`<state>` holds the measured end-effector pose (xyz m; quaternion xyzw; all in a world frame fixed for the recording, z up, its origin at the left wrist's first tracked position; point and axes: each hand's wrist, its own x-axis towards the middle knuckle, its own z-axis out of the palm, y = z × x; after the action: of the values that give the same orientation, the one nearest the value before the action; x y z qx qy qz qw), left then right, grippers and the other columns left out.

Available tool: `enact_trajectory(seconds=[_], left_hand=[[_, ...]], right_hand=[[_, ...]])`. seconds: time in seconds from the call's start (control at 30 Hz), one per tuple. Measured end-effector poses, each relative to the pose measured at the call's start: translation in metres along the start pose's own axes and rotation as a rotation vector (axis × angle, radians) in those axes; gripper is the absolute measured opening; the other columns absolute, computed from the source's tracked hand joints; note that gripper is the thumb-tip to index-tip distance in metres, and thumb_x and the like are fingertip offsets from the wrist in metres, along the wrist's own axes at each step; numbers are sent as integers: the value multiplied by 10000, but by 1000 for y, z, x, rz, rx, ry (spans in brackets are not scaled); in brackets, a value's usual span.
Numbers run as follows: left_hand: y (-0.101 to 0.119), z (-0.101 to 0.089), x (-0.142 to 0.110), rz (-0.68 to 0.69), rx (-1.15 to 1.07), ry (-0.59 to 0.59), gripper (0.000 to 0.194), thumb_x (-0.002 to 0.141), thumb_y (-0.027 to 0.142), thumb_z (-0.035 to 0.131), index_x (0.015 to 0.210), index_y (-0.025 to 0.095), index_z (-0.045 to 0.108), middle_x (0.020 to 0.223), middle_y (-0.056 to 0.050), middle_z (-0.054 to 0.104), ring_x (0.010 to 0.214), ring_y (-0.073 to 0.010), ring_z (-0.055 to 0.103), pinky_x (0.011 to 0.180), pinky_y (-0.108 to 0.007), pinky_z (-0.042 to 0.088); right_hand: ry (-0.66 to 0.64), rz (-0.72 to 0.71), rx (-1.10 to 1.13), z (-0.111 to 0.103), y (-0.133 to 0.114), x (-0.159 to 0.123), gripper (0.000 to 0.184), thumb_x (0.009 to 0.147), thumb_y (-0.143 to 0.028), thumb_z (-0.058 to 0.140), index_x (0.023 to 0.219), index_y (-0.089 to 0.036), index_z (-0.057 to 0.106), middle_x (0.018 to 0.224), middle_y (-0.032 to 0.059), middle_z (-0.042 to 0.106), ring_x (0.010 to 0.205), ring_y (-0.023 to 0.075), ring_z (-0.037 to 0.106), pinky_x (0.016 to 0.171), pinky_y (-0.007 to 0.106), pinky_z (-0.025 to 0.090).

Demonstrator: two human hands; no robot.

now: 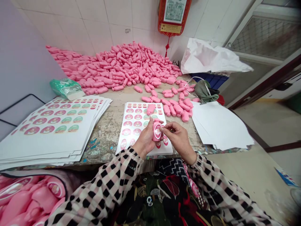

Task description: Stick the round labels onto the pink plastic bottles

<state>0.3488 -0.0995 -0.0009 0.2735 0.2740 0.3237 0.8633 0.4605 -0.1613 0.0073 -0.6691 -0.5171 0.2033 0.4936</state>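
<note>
My left hand [145, 138] is wrapped round a small pink plastic bottle [157, 121], held upright over a sheet of stickers. An oval pink-and-white sticker [157, 131] sits on the bottle's front. My right hand [177, 136] has thumb and forefinger pinched at the sticker's right edge; its other fingers are curled. Under both hands lies the sticker sheet [128, 133], printed with rows of pink and red labels. Another pink bottle [150, 109] rests on the upper part of this sheet.
A heap of pink bottles [131, 62] covers the table's back. Stacked sticker sheets [68, 138] lie left, with a green plastic packet [66, 88] on top. White paper [221, 125] lies right, near a dark green bag [204, 91]. A bag of labelled bottles [28, 201] stands lower left.
</note>
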Motion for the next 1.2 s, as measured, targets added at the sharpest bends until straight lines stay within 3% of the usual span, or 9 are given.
enact_trajectory(seconds=[0.6, 0.73, 0.83, 0.93, 1.07, 1.2], left_hand=[[0, 5, 1, -13, 16, 37, 553, 784, 656, 399, 923, 153, 582, 617, -6, 553, 445, -93, 519, 410, -205, 434], [-1, 2, 2, -21, 30, 7, 563, 761, 669, 425, 956, 161, 571, 658, -12, 563, 473, -104, 539, 424, -223, 456], [1, -1, 0, -64, 72, -92, 541, 756, 657, 454, 1001, 184, 545, 695, -14, 566, 529, -125, 572, 456, -246, 480], [6, -5, -4, -103, 168, -221, 439, 752, 480, 610, 1077, 209, 492, 759, -17, 579, 625, -143, 612, 567, -297, 521], [11, -10, -9, -182, 249, -328, 585, 645, 103, 718, 1130, 231, 417, 870, -36, 614, 731, -181, 654, 722, -378, 519], [11, -11, -12, -222, 202, -348, 577, 659, 47, 666, 1145, 202, 396, 936, -87, 641, 773, -193, 660, 793, -408, 499]], right_hand=[[1, 14, 37, 0, 3, 3, 232, 728, -425, 641, 743, -194, 635, 688, -5, 616, 618, 126, 524, 583, 248, 404], [5, 12, 29, -1, 3, 4, 217, 731, -410, 641, 749, -193, 637, 696, -4, 620, 619, 126, 522, 582, 245, 398], [-19, 31, 25, -4, 3, 3, 226, 742, -419, 628, 771, -196, 636, 684, -2, 628, 601, 132, 534, 575, 252, 399], [-28, 18, -15, -8, 4, 2, 202, 753, -401, 619, 766, -199, 630, 697, -1, 633, 607, 135, 544, 578, 257, 401], [-100, -102, -104, -20, 9, 6, 162, 767, -361, 615, 825, -214, 649, 842, 15, 652, 729, 145, 561, 658, 274, 411], [-89, -67, -47, -37, 15, 14, 175, 757, -366, 625, 815, -203, 651, 797, 16, 632, 718, 140, 540, 684, 288, 408]])
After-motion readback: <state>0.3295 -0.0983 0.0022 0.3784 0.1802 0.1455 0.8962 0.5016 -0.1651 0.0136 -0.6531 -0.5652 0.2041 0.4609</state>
